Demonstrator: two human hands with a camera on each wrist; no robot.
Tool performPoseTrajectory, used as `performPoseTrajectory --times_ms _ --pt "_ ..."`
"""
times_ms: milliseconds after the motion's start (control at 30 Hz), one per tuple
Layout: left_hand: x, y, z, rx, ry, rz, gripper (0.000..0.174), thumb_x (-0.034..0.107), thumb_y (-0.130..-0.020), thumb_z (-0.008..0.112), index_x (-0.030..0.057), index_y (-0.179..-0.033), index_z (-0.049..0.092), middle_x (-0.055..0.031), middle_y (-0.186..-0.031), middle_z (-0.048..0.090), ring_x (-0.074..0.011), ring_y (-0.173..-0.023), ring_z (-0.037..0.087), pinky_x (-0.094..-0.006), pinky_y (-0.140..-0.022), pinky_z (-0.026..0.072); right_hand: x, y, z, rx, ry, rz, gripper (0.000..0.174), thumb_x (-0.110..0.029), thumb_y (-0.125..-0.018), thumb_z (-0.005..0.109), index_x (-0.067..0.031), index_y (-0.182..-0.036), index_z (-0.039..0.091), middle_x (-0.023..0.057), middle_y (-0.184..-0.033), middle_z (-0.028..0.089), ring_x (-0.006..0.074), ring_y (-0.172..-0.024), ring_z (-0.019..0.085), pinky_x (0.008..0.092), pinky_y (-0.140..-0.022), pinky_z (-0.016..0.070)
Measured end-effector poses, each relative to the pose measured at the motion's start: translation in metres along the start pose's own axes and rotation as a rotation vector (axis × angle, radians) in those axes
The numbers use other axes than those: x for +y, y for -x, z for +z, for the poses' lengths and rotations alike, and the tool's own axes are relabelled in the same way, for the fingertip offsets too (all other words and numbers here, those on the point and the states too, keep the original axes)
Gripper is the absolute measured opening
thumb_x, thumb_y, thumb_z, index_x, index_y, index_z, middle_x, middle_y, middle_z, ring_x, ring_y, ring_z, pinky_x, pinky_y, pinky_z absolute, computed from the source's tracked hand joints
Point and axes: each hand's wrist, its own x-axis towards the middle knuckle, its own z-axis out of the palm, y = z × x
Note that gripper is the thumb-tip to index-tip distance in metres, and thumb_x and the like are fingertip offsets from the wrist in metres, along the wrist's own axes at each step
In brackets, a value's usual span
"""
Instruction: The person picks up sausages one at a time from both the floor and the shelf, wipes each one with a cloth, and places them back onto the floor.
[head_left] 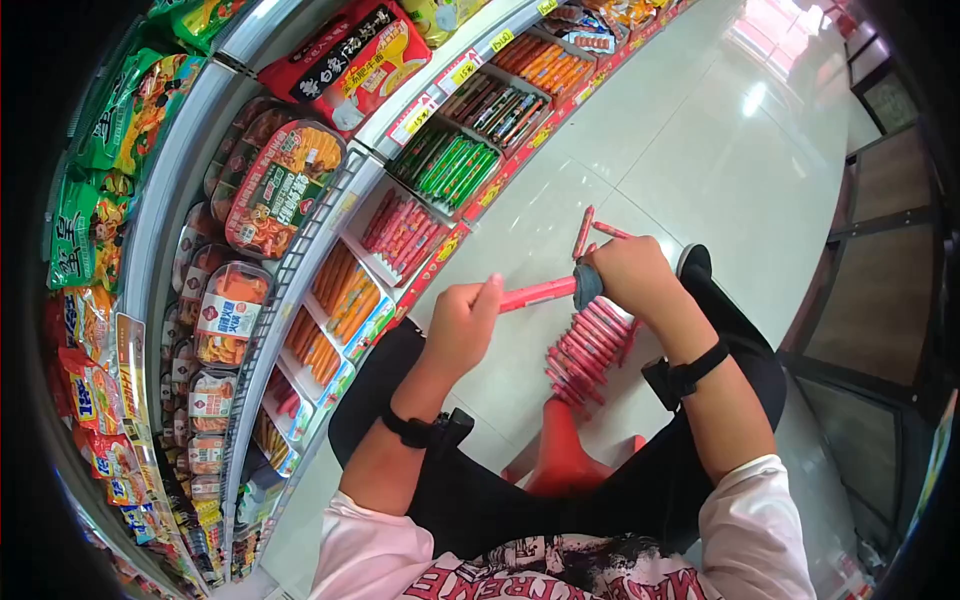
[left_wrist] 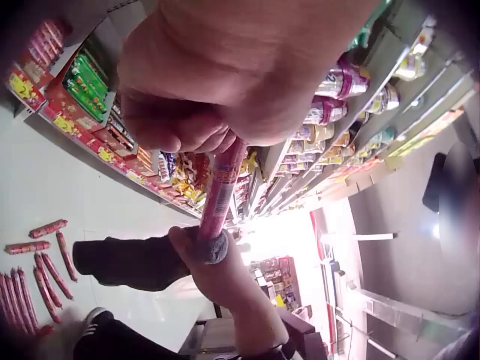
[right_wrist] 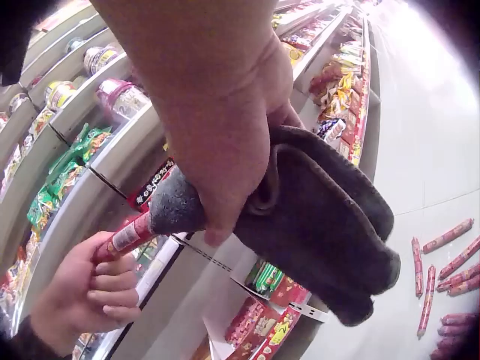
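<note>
A pink sausage stick (head_left: 537,292) runs between my two hands, level, above my lap. My left hand (head_left: 462,322) grips its near end (right_wrist: 124,234) with curled fingers. My right hand (head_left: 628,272) holds a dark grey cloth (right_wrist: 322,225) wrapped round the stick's other end (left_wrist: 212,246). In the left wrist view the stick (left_wrist: 220,187) comes out from under the left hand (left_wrist: 187,112). A row of more sausage sticks (head_left: 588,345) lies on the floor below my hands, with a few loose ones (head_left: 590,230) beyond.
Shelves (head_left: 300,250) on the left hold packaged snacks, sausage trays and price tags. A red stool (head_left: 565,455) stands under me. The white tiled floor (head_left: 720,150) stretches ahead and right. Dark furniture (head_left: 890,250) lines the right edge.
</note>
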Motion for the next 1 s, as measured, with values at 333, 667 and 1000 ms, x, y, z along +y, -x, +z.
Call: performPoseTrajectory --times_ms 333,667,1000 --pt "0.005 -0.004 -0.004 -0.182 0.798 -0.53 0.054 0.045 -0.11 0.042 0.0186 -0.064 0.033 0.0058 -0.052 0.028 -0.0089 -0.043 0.031 -0.0296 -0.05 0.0326 -0.005 0.006 -0.011 0.082 -0.088 -0.012 0.01 -0.022 -0.08 0.072 -0.0175 -0.088 0.075 0.0064 -0.077 0.073 0.0295 -0.077 0.072 0.042 -0.07 0.0562" --pt "-0.002 0.015 0.048 -0.42 1.073 -0.651 0.057 0.055 -0.111 0.035 0.017 -0.07 0.035 0.0065 -0.056 0.025 -0.008 -0.046 0.026 -0.0276 -0.05 0.0264 -0.005 0.012 -0.029 0.249 -0.405 0.281 0.027 -0.018 -0.072 0.076 -0.0147 -0.099 0.077 0.015 -0.083 0.073 0.0358 -0.083 0.072 0.0451 -0.075 0.0569" --pt "-0.033 -0.02 0.007 0.12 0.746 -0.386 0.054 0.058 -0.111 0.039 0.0145 -0.08 0.043 0.0063 -0.064 0.031 -0.0073 -0.051 0.031 -0.0269 -0.052 0.0307 -0.007 0.009 -0.014 -0.119 -0.118 0.21 0.017 -0.019 -0.078 0.072 -0.0097 -0.091 0.079 0.0134 -0.088 0.076 0.0326 -0.08 0.075 0.0439 -0.067 0.0572"
